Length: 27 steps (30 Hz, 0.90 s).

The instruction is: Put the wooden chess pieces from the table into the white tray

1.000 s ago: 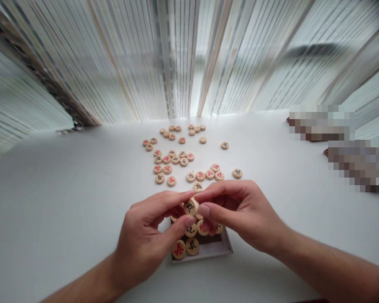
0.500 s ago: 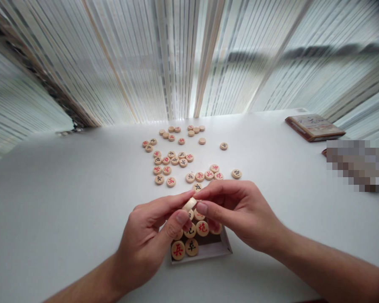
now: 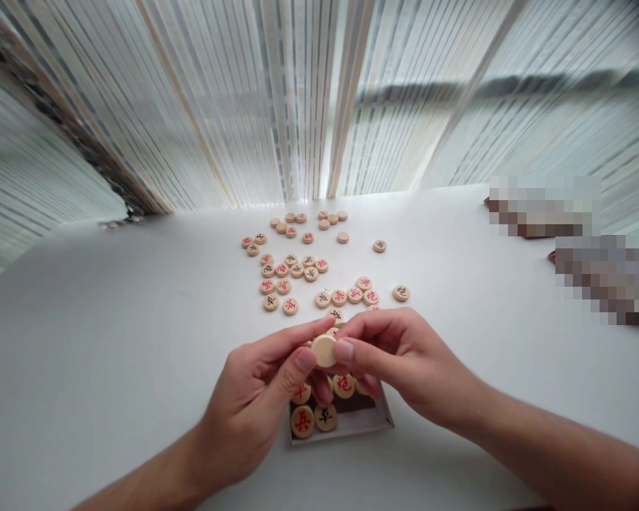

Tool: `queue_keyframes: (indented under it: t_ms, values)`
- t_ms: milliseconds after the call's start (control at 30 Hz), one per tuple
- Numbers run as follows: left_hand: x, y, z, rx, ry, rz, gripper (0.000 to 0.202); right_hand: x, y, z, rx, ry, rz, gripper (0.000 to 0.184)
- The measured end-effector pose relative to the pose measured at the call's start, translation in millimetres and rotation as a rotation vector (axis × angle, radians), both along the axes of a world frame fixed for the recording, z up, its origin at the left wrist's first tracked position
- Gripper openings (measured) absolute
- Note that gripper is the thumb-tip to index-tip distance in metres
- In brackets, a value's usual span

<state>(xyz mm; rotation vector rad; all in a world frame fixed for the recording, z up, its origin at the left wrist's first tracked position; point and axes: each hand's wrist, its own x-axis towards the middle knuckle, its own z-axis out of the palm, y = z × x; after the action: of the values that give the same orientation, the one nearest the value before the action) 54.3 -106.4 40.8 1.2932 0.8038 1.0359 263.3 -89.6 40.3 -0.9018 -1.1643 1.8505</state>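
My left hand [image 3: 253,404] and my right hand [image 3: 405,358] meet above a small open box [image 3: 351,424] near the table's front. Both pinch one round wooden chess piece [image 3: 324,350] between thumb and fingertips, its blank side turned toward me. Inside the box lie several wooden pieces [image 3: 302,421] with red or black characters, partly hidden under my fingers. Farther back, several more pieces [image 3: 303,266] lie scattered flat on the white table [image 3: 111,341].
A striped curtain or blind [image 3: 298,99] hangs behind the table's far edge. At the right side of the table sit two blurred-out brown items [image 3: 543,206], the nearer of these blurred items [image 3: 607,280] close to the right edge.
The piece held between both hands has been turned over: its black character faced me before, then it showed edge-on, and its blank face shows at this moment. The hands stayed over the box.
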Motion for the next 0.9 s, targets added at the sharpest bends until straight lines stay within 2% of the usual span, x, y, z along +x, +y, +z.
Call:
queue_keyframes:
  t_ms: [267,767,900]
  values:
    - [0.3,-2.2,-0.7,-0.044,0.005,-0.025,0.033,2.2,-0.7,-2.8,-0.010,-0.036,0.011,0.039]
    - [0.7,1.4,-1.1,-0.055,0.004,-0.009,0.023,-1.4,-2.7,2.1,-0.124,0.044,0.039,0.040]
    - [1.0,1.0,-2.4,-0.007,0.031,-0.013,0.023,-3.2,-4.7,2.4,-0.137,0.065,0.041,0.045]
